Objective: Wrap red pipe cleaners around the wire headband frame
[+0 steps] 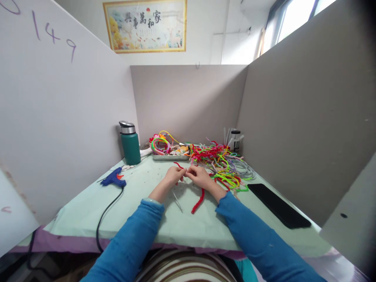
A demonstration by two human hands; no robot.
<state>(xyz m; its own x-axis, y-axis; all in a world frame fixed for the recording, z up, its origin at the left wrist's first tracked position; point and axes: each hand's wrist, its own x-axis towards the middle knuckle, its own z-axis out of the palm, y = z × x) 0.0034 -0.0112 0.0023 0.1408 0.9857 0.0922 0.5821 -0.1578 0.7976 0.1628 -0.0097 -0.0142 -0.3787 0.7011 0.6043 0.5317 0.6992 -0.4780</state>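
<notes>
My left hand (pixel 174 175) and my right hand (pixel 199 175) meet over the middle of the table, fingers pinched together on a red pipe cleaner (pixel 178 165) whose end curls up between them. Another red pipe cleaner (pixel 199 201) lies on the pale green table cover (pixel 141 203) just under my right wrist. A thin white stick (pixel 177 201) lies beside it, below my left hand. Both arms wear blue sleeves.
A heap of coloured pipe cleaners (pixel 223 162) lies behind my right hand. A metal tray (pixel 170 154) with craft bits stands at the back. A green flask (pixel 130 143) and a blue glue gun (pixel 113 178) with its cord are at left. A black phone (pixel 278 205) lies at right. Partition walls enclose the desk.
</notes>
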